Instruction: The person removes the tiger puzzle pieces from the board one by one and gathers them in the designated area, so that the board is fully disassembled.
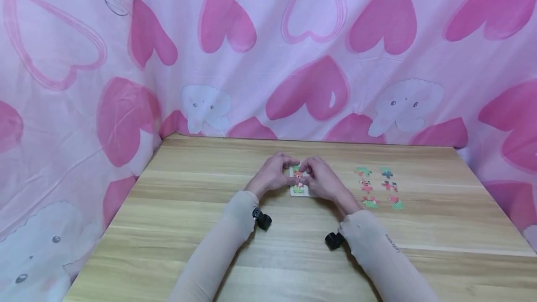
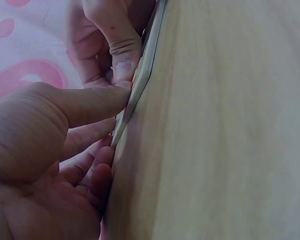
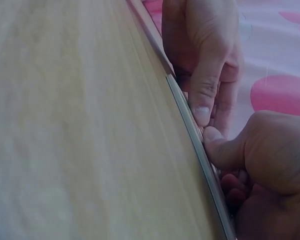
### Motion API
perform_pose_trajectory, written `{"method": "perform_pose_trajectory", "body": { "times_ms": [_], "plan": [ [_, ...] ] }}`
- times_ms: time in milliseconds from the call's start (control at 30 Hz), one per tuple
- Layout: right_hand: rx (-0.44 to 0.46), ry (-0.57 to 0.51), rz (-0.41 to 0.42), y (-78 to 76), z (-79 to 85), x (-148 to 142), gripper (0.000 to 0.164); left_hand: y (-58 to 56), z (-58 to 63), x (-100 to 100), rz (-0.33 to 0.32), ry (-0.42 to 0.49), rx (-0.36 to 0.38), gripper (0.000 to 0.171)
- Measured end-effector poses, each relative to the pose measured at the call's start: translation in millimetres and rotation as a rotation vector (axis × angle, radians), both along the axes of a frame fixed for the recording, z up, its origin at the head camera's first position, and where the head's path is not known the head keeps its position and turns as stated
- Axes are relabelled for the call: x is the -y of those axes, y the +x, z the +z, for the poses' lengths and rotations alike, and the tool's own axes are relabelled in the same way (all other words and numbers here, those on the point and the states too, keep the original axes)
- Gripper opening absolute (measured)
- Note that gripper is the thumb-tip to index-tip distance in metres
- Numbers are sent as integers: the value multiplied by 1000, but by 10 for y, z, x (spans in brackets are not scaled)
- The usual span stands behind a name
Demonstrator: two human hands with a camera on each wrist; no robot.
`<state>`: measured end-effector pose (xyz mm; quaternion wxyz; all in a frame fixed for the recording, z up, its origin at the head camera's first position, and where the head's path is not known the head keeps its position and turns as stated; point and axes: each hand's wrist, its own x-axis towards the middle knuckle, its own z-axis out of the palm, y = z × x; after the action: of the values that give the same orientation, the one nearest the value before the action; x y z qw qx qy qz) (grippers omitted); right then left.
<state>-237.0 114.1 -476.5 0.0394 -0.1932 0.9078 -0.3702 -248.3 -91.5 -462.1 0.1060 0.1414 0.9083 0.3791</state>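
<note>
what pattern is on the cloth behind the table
Pink hearts and white elephants on the pale pink cloth backdrop, clearest in the head view.

Puzzle board (image 1: 299, 190) mostly hidden (hands (image 1: 271, 175) cover it).

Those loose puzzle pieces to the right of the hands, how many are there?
6, in two columns of three on the table: left column; right column. More may be hidden under the hands, on the puzzle board.

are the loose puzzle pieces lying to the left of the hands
No, the loose pieces lie on the table beyond the right hand, not by the left hand.
</note>
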Motion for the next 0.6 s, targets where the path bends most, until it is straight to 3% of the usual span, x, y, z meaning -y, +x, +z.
{"method": "perform_pose_trajectory", "body": {
  "times_ms": [200, 600],
  "plan": [
    [-10, 56, -4, 11, 15, 41, 27, -6, 1, -1, -4, -14, -5, 60],
    [-9, 34, -10, 39, 9, 38, 27, -11, -21, 12, 1, -9, -4, 60]
  ]
}}
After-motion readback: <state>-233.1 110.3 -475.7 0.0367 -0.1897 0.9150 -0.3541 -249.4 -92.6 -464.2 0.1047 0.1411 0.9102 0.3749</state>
